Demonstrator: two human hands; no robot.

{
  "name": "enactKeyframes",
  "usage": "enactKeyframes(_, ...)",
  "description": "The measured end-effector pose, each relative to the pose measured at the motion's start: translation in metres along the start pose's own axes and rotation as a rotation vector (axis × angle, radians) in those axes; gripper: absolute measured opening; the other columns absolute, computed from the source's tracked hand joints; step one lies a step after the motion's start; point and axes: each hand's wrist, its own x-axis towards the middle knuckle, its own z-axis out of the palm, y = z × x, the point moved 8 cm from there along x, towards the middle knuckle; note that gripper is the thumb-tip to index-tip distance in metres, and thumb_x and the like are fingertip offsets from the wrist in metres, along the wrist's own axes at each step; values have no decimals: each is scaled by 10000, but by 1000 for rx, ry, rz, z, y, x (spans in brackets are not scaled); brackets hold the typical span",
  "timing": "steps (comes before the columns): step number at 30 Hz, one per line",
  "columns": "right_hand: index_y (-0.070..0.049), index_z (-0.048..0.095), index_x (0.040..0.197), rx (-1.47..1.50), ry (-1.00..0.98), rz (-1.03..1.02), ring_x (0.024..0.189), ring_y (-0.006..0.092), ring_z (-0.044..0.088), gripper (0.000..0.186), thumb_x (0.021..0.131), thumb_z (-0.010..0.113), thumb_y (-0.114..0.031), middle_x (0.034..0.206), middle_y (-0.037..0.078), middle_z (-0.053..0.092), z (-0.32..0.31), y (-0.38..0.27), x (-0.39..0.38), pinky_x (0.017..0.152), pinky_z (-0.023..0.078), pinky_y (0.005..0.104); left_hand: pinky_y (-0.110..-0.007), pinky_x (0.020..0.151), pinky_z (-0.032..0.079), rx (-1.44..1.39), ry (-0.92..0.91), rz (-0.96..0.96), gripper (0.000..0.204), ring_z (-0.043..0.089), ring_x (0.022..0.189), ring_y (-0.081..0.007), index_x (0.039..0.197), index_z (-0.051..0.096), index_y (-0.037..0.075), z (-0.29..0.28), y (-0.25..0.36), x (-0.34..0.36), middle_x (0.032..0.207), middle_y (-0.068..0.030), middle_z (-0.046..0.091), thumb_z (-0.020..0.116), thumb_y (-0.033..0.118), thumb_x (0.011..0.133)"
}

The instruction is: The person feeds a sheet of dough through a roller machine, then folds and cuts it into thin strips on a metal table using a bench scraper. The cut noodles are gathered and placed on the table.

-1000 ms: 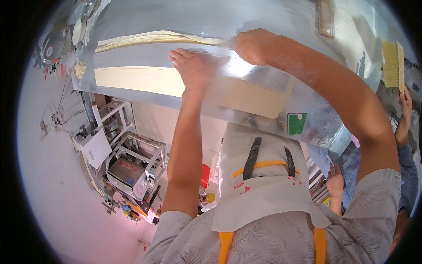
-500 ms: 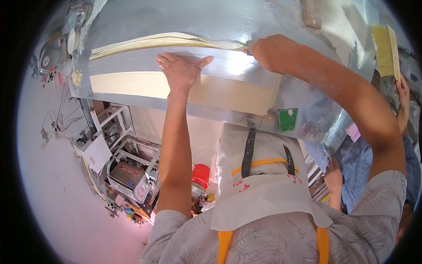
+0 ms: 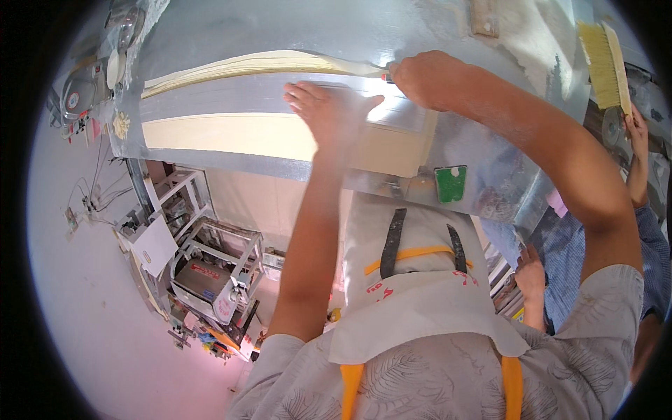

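A long grey metal strip (image 3: 217, 102) lies over a layered cream-coloured sheet that looks like dough (image 3: 224, 134), which shows along both its sides. My left hand (image 3: 325, 115), slightly blurred, is spread flat on the strip with the thumb stretched out. Farther right, my right hand (image 3: 430, 80) is closed round a small tool with a red-and-dark handle (image 3: 386, 78). That tool meets the far edge of the strip, where the stacked layers (image 3: 280, 63) curve away. Its tip is too small to make out.
A green flat piece (image 3: 450, 183) sits near the table's front edge. At far right another person's hand (image 3: 635, 129) holds a long bristle brush (image 3: 603, 66). A wooden block (image 3: 484, 17) lies at the back of the metal table (image 3: 336, 28). A metal-framed machine (image 3: 213, 266) stands below left.
My left hand has slid to the right along the metal strip. My right hand and its tool have shifted slightly left. The other person's brush has moved a little left.
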Motion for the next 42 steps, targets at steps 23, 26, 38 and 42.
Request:
enactKeyframes(23, -5, 632, 1091, 41, -5, 47, 870, 412, 743, 193, 1038, 470, -97, 939, 207, 749, 22, 42, -59, 765, 586, 525, -554, 1328, 63, -51, -68, -116, 1700, -37, 1602, -555, 1572, -32, -240, 3, 22, -12, 1677, -451, -33, 879, 815, 599)
enactKeyframes(26, 2, 602, 1118, 41, 19, 58, 869, 408, 745, 164, 1036, 490, -85, 949, 210, 743, 29, 49, -65, 748, 588, 518, -556, 1326, 70, -34, -55, -103, 1694, -21, 1600, -559, 1569, -7, -248, 4, 22, -11, 1672, -461, -17, 855, 843, 601)
enactKeyframes(38, -16, 551, 1124, -27, 70, 44, 839, 396, 747, 136, 1042, 552, -124, 930, 203, 730, 53, 64, -77, 711, 585, 526, -553, 1324, 72, -10, -59, -107, 1665, -20, 1602, -555, 1568, 31, -256, 5, 22, -12, 1672, -463, -3, 832, 860, 626)
enactKeyframes(42, -19, 557, 1113, -1, 129, 42, 847, 399, 747, 133, 1037, 563, -127, 914, 202, 735, 63, 71, -79, 719, 588, 525, -552, 1325, 71, 2, -66, -112, 1667, -21, 1602, -556, 1569, 23, -254, 6, 22, -11, 1673, -461, -6, 834, 857, 627)
